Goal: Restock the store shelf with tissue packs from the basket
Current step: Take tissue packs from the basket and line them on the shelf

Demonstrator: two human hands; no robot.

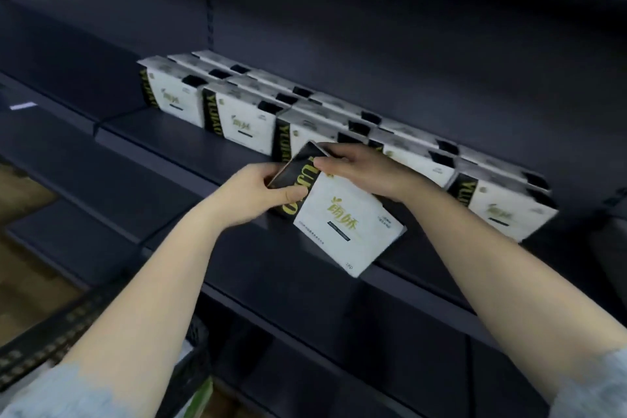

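A white tissue pack [342,224] with a black end and gold lettering is held tilted over the front edge of the dark shelf [190,142]. My left hand [258,193] grips its black left end, thumb on the front face. My right hand [359,168] grips its top edge from the right. Behind it, several matching tissue packs [237,115] stand upright in rows along the shelf, running from the middle left to the right. The basket [51,336] shows only as a dark perforated rim at the lower left.
The shelf board to the left of the standing packs is bare. A lower dark shelf [339,332] juts out under my arms. A dark back panel [373,27] rises behind the packs. Brown floor shows at the far left.
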